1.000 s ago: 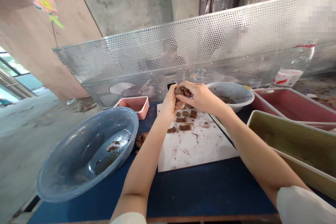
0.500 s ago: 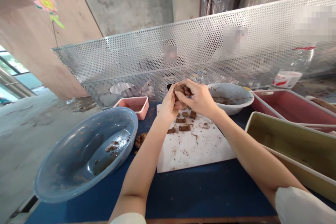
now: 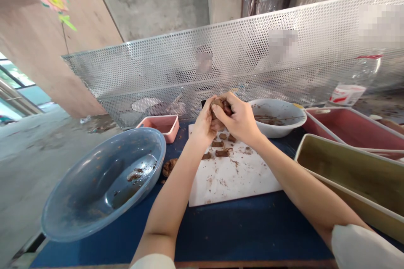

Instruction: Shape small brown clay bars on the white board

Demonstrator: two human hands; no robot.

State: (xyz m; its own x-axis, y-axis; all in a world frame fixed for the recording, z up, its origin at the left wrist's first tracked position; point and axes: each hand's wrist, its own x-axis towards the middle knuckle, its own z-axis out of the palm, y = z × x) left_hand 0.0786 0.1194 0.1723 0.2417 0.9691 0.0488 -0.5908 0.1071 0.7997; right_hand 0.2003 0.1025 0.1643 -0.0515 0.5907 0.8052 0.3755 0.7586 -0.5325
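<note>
A lump of brown clay is held up between my two hands, partly hidden by the fingers. My left hand wraps it from the left and below, its fingers smeared with clay. From the right, my right hand closes over the lump with the thumb pressed on its face. Below them lies a white board marked with clay crumbs. Several short clay pieces rest on the board under my hands. A rough brown clump sits just left of the board, beside my left forearm.
On the blue table a large blue basin stands left, with a small pink tub behind it. A white basin, a pink tray and an olive planter box stand right. A perforated metal screen runs behind.
The fingers and right thumb have shifted slightly on the clay lump. Both hands stay in nearly the same place above the board.
</note>
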